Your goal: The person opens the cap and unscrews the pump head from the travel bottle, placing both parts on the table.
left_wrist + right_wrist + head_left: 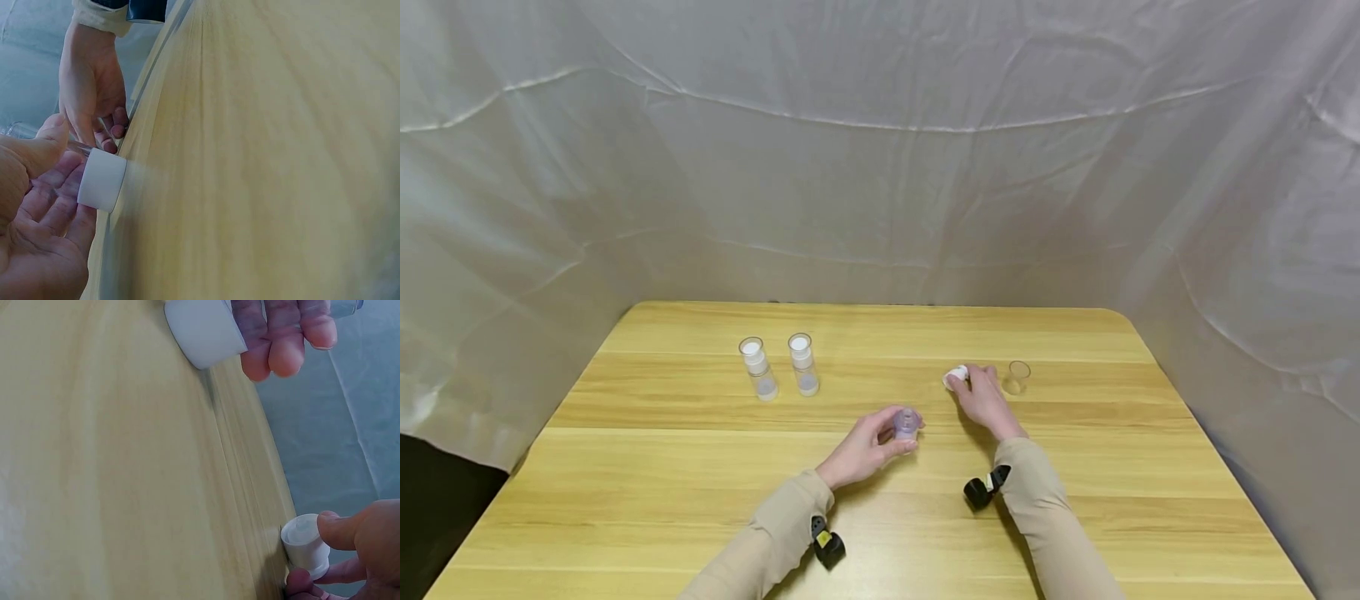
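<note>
My left hand (868,447) grips a small clear bottle (906,423) over the middle of the table, its open neck facing up. The bottle's white base (102,180) sticks out below the fingers in the left wrist view. Farther right, my right hand (985,402) pinches a white pump top (955,377) between thumb and fingers, close over the table. In the right wrist view the pump top (306,544) shows as a short white cylinder with a stepped end. A clear cap (1018,377) stands just right of that hand.
Two capped pump bottles (760,371) (804,367) stand upright at the back left, with white tops under clear caps. The wooden table (880,333) ends at a back edge before a grey cloth curtain (880,192) that also hangs on both sides.
</note>
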### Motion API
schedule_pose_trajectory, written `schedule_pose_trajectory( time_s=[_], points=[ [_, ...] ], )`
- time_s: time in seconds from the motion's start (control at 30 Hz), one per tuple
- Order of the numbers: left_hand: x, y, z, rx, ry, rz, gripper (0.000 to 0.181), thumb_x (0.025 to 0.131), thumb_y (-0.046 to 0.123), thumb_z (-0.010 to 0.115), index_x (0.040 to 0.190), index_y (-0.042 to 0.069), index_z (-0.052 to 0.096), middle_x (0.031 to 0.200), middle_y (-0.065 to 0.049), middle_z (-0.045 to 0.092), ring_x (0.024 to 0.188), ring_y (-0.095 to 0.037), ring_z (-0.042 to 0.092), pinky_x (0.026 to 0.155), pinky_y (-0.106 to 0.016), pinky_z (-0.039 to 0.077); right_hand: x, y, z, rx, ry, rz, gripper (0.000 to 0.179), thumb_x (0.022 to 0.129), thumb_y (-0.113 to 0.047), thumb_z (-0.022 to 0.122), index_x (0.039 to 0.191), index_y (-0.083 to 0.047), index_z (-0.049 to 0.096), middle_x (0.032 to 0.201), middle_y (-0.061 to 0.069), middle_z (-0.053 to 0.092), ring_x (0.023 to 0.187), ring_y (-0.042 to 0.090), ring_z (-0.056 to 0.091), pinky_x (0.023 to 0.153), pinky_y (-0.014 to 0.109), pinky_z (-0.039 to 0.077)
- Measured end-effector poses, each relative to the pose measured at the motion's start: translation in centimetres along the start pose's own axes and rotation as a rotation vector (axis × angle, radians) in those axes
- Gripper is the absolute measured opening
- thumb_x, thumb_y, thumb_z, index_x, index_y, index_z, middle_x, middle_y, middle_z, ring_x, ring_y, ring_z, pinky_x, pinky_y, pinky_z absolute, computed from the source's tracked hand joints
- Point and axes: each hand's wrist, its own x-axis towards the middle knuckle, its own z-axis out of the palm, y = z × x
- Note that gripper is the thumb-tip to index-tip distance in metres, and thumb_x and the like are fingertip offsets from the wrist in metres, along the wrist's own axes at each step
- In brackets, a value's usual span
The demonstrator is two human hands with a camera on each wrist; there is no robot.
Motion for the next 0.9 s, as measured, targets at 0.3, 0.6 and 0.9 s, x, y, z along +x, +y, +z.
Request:
schedule_pose_trajectory(
  time_s=[0.3, 0.6, 0.9],
  points=[
    [0.07, -0.03, -0.04, 0.005, 0.003, 0.000, 0.043, 0.097, 0.007, 0.064, 0.135, -0.008, 0.053, 0.131, -0.025, 0.064, 0.126, -0.038, 0.061, 0.116, -0.041, 0.046, -0.06, 0.00, -0.19, 0.019, -0.017, -0.007, 0.052, 0.106, -0.027, 0.047, 0.141, 0.012, 0.042, 0.131, 0.034, 0.043, 0.120, 0.041, 0.047, 0.107, 0.059, 0.045],
    [0.05, -0.10, -0.06, 0.003, 0.002, 0.004, 0.043, 0.097, 0.008, 0.064, 0.135, -0.008, 0.053, 0.131, -0.025, 0.064, 0.127, -0.038, 0.060, 0.117, -0.041, 0.046, -0.25, 0.04, -0.29, 0.032, -0.033, 0.000, 0.054, 0.107, -0.027, 0.048, 0.145, 0.010, 0.039, 0.135, 0.034, 0.038, 0.123, 0.043, 0.047, 0.107, 0.060, 0.045],
    [0.06, -0.14, -0.01, 0.010, 0.000, 0.006, 0.043, 0.097, 0.007, 0.063, 0.135, -0.009, 0.052, 0.132, -0.025, 0.064, 0.127, -0.038, 0.060, 0.117, -0.041, 0.045, -0.27, 0.11, -0.23, 0.044, -0.043, 0.013, 0.060, 0.106, -0.032, 0.048, 0.149, 0.008, 0.034, 0.141, 0.035, 0.033, 0.130, 0.046, 0.045, 0.112, 0.062, 0.042]
  ],
)
